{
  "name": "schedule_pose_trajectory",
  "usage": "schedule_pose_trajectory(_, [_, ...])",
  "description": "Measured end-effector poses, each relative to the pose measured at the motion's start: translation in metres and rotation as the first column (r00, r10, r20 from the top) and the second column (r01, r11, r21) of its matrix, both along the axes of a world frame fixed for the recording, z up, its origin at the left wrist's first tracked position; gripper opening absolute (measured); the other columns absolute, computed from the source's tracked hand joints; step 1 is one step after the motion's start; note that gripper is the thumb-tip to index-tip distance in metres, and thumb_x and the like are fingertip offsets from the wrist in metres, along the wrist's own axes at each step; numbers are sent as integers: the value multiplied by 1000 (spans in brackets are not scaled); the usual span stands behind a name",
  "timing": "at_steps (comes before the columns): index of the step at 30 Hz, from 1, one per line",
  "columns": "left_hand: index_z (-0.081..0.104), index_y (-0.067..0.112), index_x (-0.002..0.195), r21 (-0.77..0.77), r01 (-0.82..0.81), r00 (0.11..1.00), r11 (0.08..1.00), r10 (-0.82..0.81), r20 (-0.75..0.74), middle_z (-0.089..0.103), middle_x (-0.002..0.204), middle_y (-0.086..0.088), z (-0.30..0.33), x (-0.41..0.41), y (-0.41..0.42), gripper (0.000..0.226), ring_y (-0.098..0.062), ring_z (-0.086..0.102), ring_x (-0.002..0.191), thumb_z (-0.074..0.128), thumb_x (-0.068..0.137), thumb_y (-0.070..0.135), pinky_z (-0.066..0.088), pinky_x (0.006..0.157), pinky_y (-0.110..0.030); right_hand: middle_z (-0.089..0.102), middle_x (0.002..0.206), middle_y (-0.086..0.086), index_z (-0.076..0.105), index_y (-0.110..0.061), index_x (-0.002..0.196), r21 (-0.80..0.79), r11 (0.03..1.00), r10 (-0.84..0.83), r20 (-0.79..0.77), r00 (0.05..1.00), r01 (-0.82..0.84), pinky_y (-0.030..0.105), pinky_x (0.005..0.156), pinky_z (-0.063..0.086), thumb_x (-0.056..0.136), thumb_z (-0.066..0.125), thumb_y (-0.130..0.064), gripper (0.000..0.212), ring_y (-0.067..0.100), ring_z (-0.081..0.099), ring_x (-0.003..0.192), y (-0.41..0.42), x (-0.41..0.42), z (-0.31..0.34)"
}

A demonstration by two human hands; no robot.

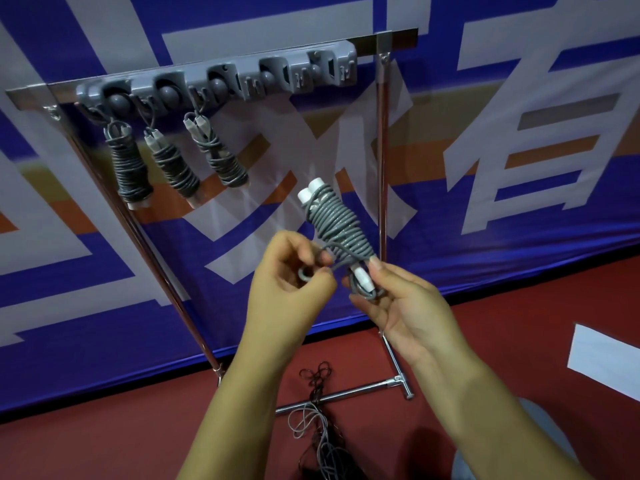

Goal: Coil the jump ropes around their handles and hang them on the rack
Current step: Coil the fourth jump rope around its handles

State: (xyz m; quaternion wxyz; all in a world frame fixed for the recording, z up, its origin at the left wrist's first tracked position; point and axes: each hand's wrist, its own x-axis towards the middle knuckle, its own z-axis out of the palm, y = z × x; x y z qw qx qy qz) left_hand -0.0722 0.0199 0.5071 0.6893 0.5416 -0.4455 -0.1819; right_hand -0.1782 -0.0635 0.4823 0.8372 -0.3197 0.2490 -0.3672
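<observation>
1. Behind everything hangs a blue banner with large white characters; below it lies a red floor.
2. A chrome rack stands before the banner, with a grey hook strip fixed along its top bar.
3. Three coiled ropes hang from the strip's left hooks, side by side.
4. The right hand holds a fourth rope, grey cord wound round its white handles, tilted with the handle ends up; its grip is curled round the lower handle ends.
5. The left hand pinches the cord's free end, a small loop, just beside the bundle.
6. Loose ropes lie tangled on the floor by the rack's foot.
</observation>
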Motion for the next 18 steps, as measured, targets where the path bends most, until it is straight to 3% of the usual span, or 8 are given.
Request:
schedule_pose_trajectory(2, [47,17,85,5,46,999,999,-46,5,64,77,9,-3,3,1,24,-5,62,80,58,78,-4,49,72,-17,71,82,13,66,4,98,37,999,4,5,1000,-4,23,53,55,88,59,-11,19,19,71,72,-1,1,-2])
schedule_pose_trajectory(5, [51,22,101,56,122,982,991,-129,138,69,86,3,-9,9,6,31,-15,66,94,52,85,-4,51,88,-29,71,85,13,66,2,98,68,998,15,17,1000,-16,21,52,54,86,60,-13,20,17,71,72,-5,0,1])
schedule_pose_trajectory(7, [55,23,100,128,116,966,985,-142,215,70,81,2,-14,11,9,34,-15,67,90,50,85,-7,48,91,-27,72,82,11,67,0,95,84,996,21,27,999,-24,19,51,53,77,64,-15,24,15,71,68,-6,-2,6])
schedule_pose_trajectory(9, [61,27,90,191,18,933,981,-85,350,67,71,7,-17,14,12,41,-12,62,82,46,79,-9,46,84,-22,72,76,9,68,-1,90,97,994,43,34,998,-46,16,47,51,70,64,-16,25,15,71,65,-4,-5,10])
schedule_pose_trajectory(13, [65,28,75,155,-192,770,969,51,636,58,73,7,-17,26,16,36,-6,51,86,39,70,5,42,78,-24,72,80,12,70,0,91,43,997,58,23,998,-59,13,46,50,70,65,-15,27,19,72,69,-1,-13,16])
schedule_pose_trajectory(16, [69,28,72,99,-273,596,957,88,798,54,69,17,-14,36,21,32,2,44,93,39,75,17,27,95,-26,73,85,14,71,0,94,8,999,50,-1,999,-50,13,48,51,71,65,-16,29,21,72,73,0,-15,16])
schedule_pose_trajectory(18, [71,30,80,148,-289,578,946,49,814,56,76,25,-14,35,23,33,4,45,101,40,78,23,13,105,-24,73,84,13,70,1,94,20,998,61,20,998,-62,13,47,51,70,65,-16,30,22,72,73,1,-15,16])
